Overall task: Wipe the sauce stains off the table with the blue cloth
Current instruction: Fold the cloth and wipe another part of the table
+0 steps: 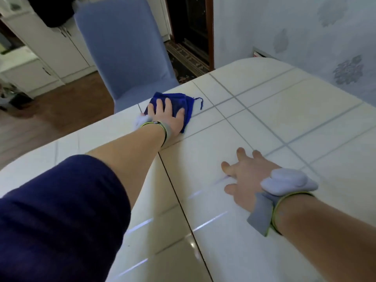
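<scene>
The blue cloth (188, 102) lies bunched on the white tiled table (274, 123) close to its far left edge. My left hand (167, 116) presses flat on the cloth with fingers spread, arm stretched out across the table. My right hand (243, 176) rests palm down on the bare tabletop nearer to me, fingers spread, holding nothing. Both wrists wear grey straps with a pale device. No sauce stain shows on the tiles around the cloth; whatever lies under the cloth is hidden.
A chair with a grey-blue cover (124, 49) stands pushed against the table's far edge just behind the cloth. A dark seam (177, 192) runs across the tabletop. A wallpapered wall (305, 27) borders the right side. White cabinets (50, 58) stand beyond the wooden floor.
</scene>
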Demonstrator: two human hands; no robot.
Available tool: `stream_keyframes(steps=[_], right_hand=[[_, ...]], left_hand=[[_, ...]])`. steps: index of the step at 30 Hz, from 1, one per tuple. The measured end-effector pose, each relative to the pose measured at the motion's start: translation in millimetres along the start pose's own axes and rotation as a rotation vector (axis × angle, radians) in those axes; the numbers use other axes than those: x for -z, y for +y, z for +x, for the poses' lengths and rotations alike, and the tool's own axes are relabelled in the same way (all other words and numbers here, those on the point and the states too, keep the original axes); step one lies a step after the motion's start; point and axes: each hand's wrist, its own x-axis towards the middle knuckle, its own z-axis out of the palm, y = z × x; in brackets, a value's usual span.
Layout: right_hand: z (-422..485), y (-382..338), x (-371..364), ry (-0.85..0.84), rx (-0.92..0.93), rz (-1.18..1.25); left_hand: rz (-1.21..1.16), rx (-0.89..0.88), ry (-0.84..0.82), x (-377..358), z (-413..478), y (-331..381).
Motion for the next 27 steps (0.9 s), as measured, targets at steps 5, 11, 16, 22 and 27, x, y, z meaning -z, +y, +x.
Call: stream_keyframes(steps=[5, 11, 16, 22, 27], right_hand=[[2.5, 15.3, -19.6, -0.016, -0.1, 0.05], [-52.5, -3.4, -24.3, 0.226, -0.058, 0.326], [-113.1, -39.6, -63.0, 0.283, 0.162, 0.332], [-187.8, -50.3, -109.0, 0.208, 0.17, 0.387], [-243.2, -60.7, -128.9, 0.026, 0.088, 0.369]], left_hand=[[0.009, -0.225, -0.01, -16.2, -118.6, 41.2], [0.013, -0.281, -0.039, -31.1, -223.4, 32.5], [0.006, -0.387, -0.043, -41.0, -312.9, 27.6], [0.02, -0.458, -0.167, -45.3, -404.4, 3.6], [0.063, -0.475, -0.339, -32.0, -464.4, -11.9]])
